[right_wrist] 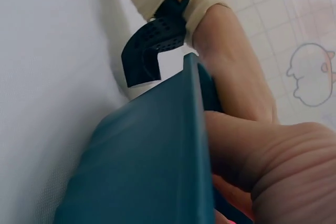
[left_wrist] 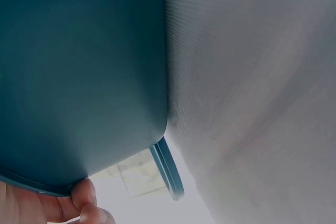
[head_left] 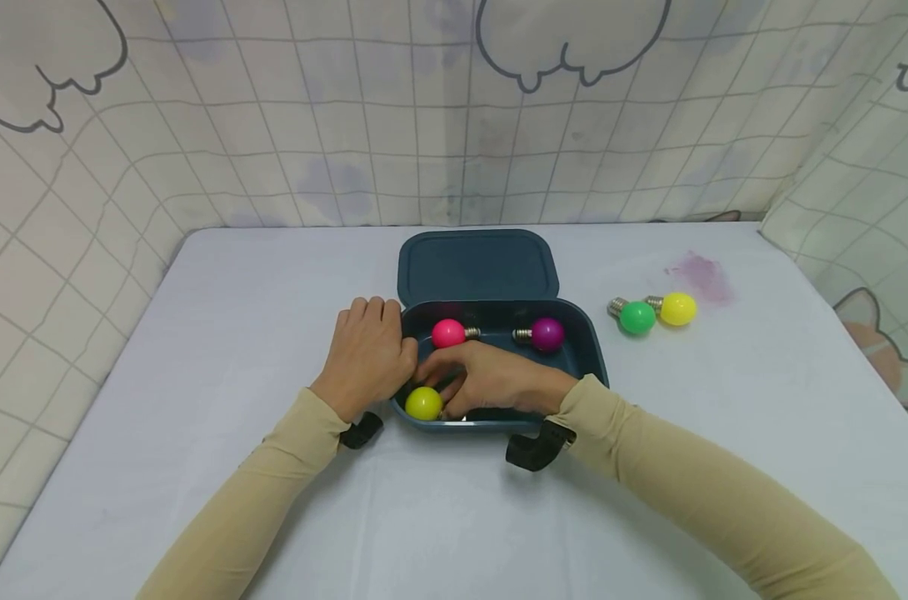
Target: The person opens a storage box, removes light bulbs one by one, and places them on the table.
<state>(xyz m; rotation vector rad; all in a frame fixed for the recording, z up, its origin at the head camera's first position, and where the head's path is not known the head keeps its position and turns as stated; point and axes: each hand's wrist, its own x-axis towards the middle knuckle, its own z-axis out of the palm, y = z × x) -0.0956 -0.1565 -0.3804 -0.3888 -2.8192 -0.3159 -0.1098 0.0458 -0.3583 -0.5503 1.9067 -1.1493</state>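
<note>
A dark teal box (head_left: 593, 354) lies open on the table, its lid (head_left: 478, 265) spread flat behind it. My left hand (head_left: 369, 354) grips the box's left rim; in the left wrist view its fingertips (left_wrist: 84, 195) press against the wall beneath the rim. My right hand (head_left: 491, 379) reaches inside, its fingers at the metal base of a yellow light bulb (head_left: 423, 403) in the front left corner. That base is mostly hidden by the fingers. Along the back inside lie a pink bulb (head_left: 448, 333) and a purple bulb (head_left: 547, 334), their bases facing each other.
Right of the box, a green bulb (head_left: 637, 317) and another yellow bulb (head_left: 678, 309) lie side by side on the white tablecloth (head_left: 199, 333). A pink stain (head_left: 703, 277) marks the cloth behind them. Grid-patterned curtains (head_left: 394, 125) hang behind the table and at both sides.
</note>
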